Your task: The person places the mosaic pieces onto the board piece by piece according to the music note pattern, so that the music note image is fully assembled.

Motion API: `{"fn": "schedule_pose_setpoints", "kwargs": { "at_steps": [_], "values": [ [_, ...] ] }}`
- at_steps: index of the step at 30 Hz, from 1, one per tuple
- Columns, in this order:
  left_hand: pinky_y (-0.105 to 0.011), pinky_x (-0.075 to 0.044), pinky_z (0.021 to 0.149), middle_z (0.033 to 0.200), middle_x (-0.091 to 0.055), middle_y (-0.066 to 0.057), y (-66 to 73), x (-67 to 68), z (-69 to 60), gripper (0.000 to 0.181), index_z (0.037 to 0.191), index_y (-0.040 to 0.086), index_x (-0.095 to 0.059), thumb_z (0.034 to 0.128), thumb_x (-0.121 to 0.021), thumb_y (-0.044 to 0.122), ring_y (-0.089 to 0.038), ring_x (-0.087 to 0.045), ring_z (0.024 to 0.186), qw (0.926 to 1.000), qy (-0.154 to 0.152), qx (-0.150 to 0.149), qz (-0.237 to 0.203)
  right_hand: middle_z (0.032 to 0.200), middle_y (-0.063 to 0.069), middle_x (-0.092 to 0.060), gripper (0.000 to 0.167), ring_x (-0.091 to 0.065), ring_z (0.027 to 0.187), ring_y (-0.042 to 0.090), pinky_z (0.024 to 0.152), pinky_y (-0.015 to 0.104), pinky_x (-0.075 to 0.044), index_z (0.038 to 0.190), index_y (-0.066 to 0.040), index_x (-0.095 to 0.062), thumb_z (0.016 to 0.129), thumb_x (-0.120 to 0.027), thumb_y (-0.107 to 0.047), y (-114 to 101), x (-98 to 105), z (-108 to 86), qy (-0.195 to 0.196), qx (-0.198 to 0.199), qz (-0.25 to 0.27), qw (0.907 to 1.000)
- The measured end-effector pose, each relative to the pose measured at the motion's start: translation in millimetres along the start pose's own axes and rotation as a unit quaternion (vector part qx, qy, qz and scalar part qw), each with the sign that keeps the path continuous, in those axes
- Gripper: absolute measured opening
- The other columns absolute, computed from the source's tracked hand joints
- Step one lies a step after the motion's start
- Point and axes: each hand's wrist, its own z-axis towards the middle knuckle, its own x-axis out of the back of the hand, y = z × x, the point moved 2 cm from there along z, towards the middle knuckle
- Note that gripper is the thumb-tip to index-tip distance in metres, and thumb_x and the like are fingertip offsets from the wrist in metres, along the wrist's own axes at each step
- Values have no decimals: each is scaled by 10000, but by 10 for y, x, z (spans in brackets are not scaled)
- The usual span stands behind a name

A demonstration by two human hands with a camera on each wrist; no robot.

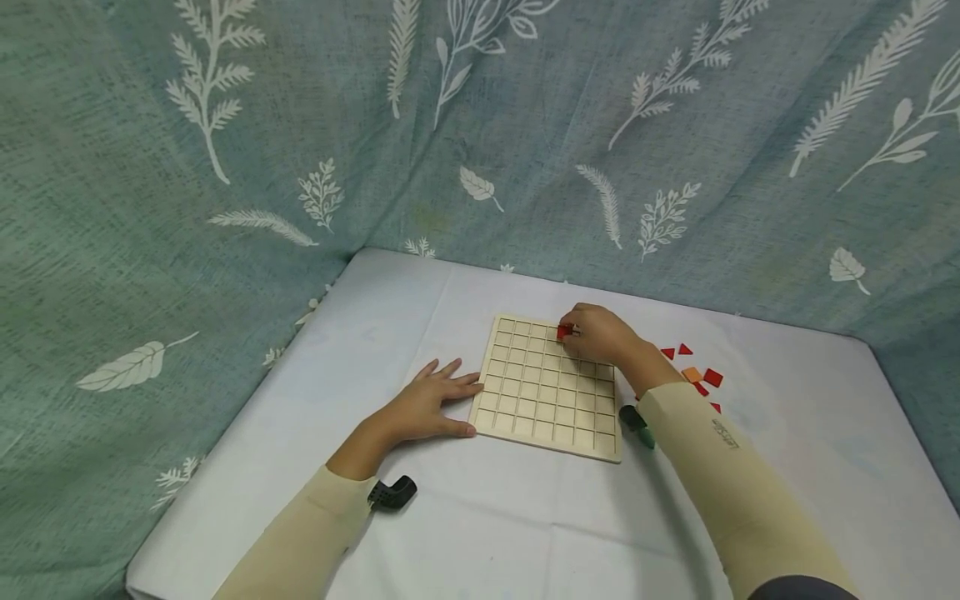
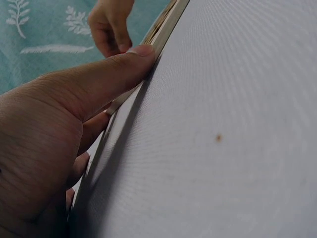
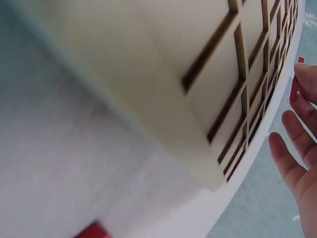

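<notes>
A pale wooden board with a grid of square cells lies on the white-covered table. Over its far edge, my right hand pinches a small red square tile between thumb and finger. The right wrist view shows the same tile edge-on at the fingertips, the other fingers extended. My left hand rests at the board's left side with fingers spread. Its thumb and one finger touch the board's edge; in the left wrist view the thumb lies against the rim.
Right of the board, partly behind my right forearm, lie several red pieces, some triangular, and an orange piece. A dark green object shows beside the board under my right sleeve. A leaf-patterned green curtain hangs behind the table.
</notes>
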Motion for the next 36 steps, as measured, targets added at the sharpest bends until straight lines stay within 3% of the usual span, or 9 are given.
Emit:
{"fn": "schedule_pose_setpoints", "kwargs": {
  "at_steps": [8, 15, 36],
  "values": [
    [-454, 12, 1179, 1489, -395, 118, -12, -16, 10, 842, 1414, 221, -535, 736, -685, 698, -204, -146, 1463, 10000, 16, -41, -29, 1135, 56, -602, 296, -566, 991, 216, 832, 391, -489, 1214, -88, -672, 941, -647, -198, -24, -40, 93, -172, -29, 54, 9998],
    [-416, 37, 1178, 1496, -360, 150, -5, -46, 15, 854, 1427, 248, -516, 731, -672, 719, -164, -115, 1464, 9999, -122, 110, 15, 1094, 58, -602, 290, -568, 945, 206, 809, 381, -489, 1215, -71, -670, 953, -636, -190, 16, -103, 116, -213, -22, 79, 9997],
    [-443, 21, 1179, 1493, -376, 136, 6, 8, -3, 844, 1420, 242, -526, 733, -679, 708, -192, -144, 1463, 9999, -17, 53, 92, 1114, 51, -597, 293, -570, 971, 209, 832, 380, -488, 1220, -86, -670, 948, -656, -196, -11, -111, 185, -238, -43, -55, 9997]
  ]
}}
